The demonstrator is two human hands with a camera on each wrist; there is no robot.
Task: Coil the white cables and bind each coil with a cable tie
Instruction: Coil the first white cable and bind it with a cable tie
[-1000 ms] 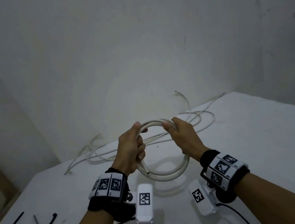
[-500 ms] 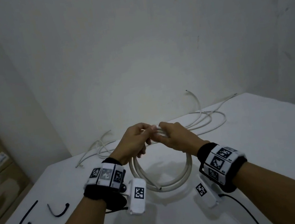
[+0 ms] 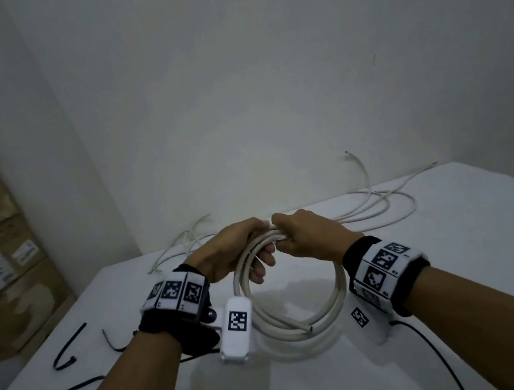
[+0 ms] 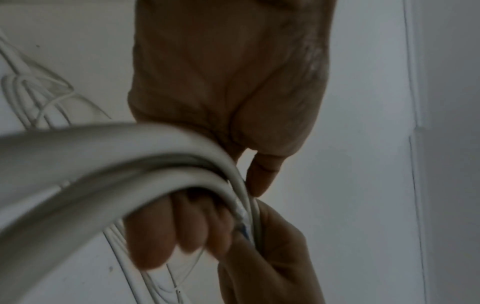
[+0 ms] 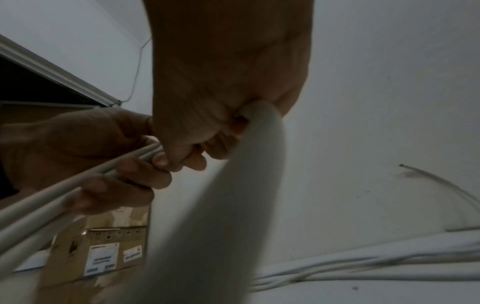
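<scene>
Between left hand (image 3: 234, 251) and right hand (image 3: 312, 236), held above the white table (image 3: 457, 266): a coiled white cable (image 3: 299, 317), both hands' fingers curled tight round its top, knuckles nearly touching, loop hanging toward the wrists, black cable ties (image 3: 69, 348) left of the left wrist.

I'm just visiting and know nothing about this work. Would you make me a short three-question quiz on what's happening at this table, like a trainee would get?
1. True or false: both hands grip the top of the coiled white cable.
2. Multiple choice: where do the black cable ties lie? A) round the coil B) on the table to the person's left C) in the right hand
3. Fill in: more loose white cables lie at the table's far edge, next to the ____.

Key
1. True: the left hand and the right hand hold it side by side.
2. B
3. wall
</scene>
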